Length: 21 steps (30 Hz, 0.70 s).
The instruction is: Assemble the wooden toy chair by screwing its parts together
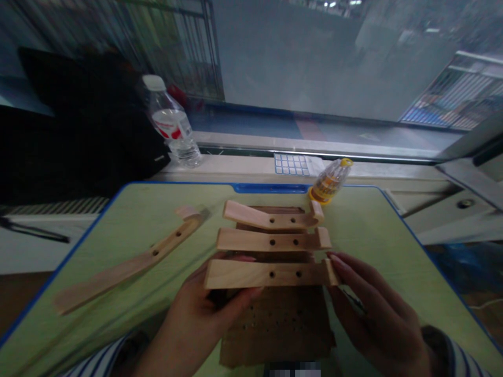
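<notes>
Three curved wooden arms lie side by side across a darker wooden board [283,324] with several small holes. My left hand [200,314] grips the left end of the nearest wooden arm [267,274], fingers curled round it. My right hand [373,309] touches that arm's hooked right end with its fingertips pressed on it. The middle arm [273,240] and the far arm [271,215] rest behind, untouched. A fourth wooden arm [129,264] lies apart on the green table [377,230] to the left.
A yellow screwdriver-bit case [329,181] lies at the table's far edge. A clear water bottle [171,123] stands on the window ledge at the back left, next to a black bag [78,120]. A sheet of blue labels [293,164] lies on the ledge.
</notes>
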### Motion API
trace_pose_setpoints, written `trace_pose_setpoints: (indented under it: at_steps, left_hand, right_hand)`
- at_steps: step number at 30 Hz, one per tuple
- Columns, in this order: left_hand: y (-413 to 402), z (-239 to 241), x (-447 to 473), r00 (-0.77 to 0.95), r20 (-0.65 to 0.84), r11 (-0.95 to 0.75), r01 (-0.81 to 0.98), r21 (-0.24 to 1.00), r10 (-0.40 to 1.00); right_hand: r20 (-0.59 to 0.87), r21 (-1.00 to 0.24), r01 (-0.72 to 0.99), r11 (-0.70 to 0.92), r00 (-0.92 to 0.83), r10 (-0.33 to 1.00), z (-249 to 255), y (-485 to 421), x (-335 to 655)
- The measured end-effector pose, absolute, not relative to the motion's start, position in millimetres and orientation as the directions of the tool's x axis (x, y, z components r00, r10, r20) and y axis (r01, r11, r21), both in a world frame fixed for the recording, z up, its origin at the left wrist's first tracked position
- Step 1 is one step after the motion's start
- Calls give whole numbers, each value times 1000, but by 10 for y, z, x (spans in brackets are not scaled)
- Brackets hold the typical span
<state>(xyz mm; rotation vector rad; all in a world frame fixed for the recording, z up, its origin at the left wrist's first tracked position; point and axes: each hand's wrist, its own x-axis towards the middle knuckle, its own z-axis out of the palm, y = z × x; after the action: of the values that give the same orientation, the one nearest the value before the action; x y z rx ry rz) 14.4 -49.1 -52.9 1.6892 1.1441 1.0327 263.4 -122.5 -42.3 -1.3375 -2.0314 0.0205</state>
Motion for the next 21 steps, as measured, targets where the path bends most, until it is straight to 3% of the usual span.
trace_pose_setpoints:
  at_steps: [21]
  left_hand:
    - [-497,-533,134,245,186,-262,326,908,951]
  right_hand:
    - [526,-345,824,449,-226,820,-406,-1228,2637]
